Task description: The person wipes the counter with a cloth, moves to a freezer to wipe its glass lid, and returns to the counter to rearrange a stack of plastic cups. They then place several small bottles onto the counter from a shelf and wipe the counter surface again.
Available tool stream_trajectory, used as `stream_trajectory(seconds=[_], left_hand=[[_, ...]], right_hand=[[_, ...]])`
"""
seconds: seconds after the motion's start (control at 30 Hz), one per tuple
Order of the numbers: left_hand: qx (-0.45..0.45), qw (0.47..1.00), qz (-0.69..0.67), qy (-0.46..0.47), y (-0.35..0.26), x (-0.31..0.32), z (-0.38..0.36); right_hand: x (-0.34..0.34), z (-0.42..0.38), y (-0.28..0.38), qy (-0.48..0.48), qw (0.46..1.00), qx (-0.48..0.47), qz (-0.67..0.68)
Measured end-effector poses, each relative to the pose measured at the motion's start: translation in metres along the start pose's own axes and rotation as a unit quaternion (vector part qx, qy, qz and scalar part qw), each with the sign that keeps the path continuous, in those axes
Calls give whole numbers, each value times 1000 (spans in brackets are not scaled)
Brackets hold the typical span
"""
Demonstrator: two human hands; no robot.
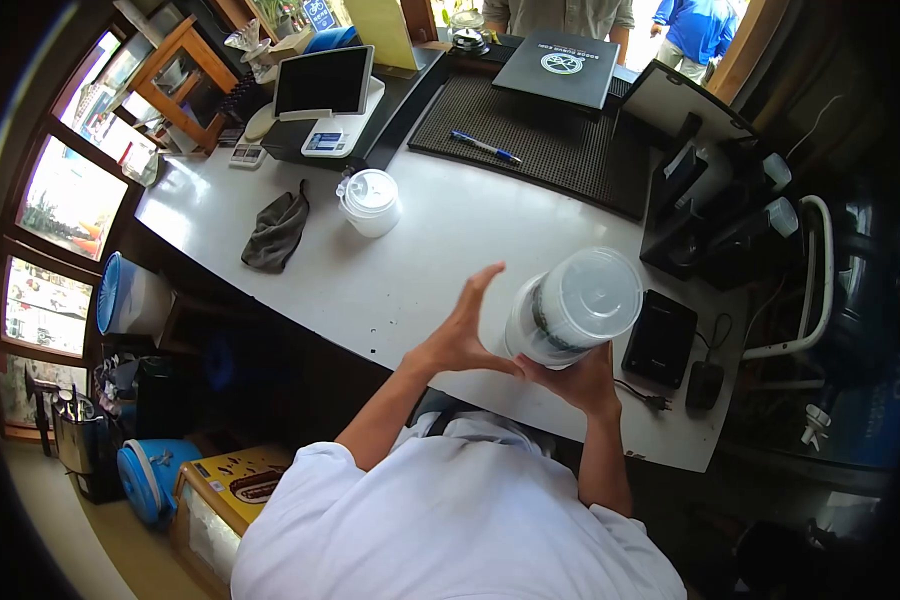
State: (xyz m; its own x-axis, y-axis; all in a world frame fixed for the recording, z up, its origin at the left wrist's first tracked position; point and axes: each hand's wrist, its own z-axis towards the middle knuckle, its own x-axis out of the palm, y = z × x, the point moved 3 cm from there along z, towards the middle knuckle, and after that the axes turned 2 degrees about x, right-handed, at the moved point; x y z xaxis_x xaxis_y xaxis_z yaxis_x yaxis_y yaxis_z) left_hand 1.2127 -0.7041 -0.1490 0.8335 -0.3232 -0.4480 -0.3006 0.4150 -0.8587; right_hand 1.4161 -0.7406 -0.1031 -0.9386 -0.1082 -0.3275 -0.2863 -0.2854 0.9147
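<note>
A clear lidded plastic container (595, 295) stands near the front edge of the white counter, tilted to the right in this view. My right hand (582, 383) is against its lower side, with the fingers partly hidden behind it. To the left of the container is my left hand (462, 340), empty, thumb and fingers spread wide apart. A smaller white lidded tub (371, 203) sits further back on the counter, with a dark crumpled cloth (277, 232) to its left.
The white counter (370, 300) holds a tablet (322, 82) on a stand, a black mat (550, 150) with a blue pen (485, 147), a dark menu board (555, 68), a black device (660, 338) and a charger (705, 385). Two people stand beyond the counter.
</note>
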Motion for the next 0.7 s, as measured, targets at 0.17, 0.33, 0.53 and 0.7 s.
stream_trajectory(seconds=[0.17,0.33,0.53,0.7], left_hand=[[47,935,272,-225,43,-106,-15],[40,888,373,-268,84,-179,15],[34,919,322,-226,140,-206,14],[46,917,325,-228,156,-247,-4]], right_hand=[[34,12,5,-65,997,-24,-24],[79,30,20,-125,989,-54,-65],[141,50,32,-188,981,-21,-44],[198,71,52,-211,977,-7,-24]])
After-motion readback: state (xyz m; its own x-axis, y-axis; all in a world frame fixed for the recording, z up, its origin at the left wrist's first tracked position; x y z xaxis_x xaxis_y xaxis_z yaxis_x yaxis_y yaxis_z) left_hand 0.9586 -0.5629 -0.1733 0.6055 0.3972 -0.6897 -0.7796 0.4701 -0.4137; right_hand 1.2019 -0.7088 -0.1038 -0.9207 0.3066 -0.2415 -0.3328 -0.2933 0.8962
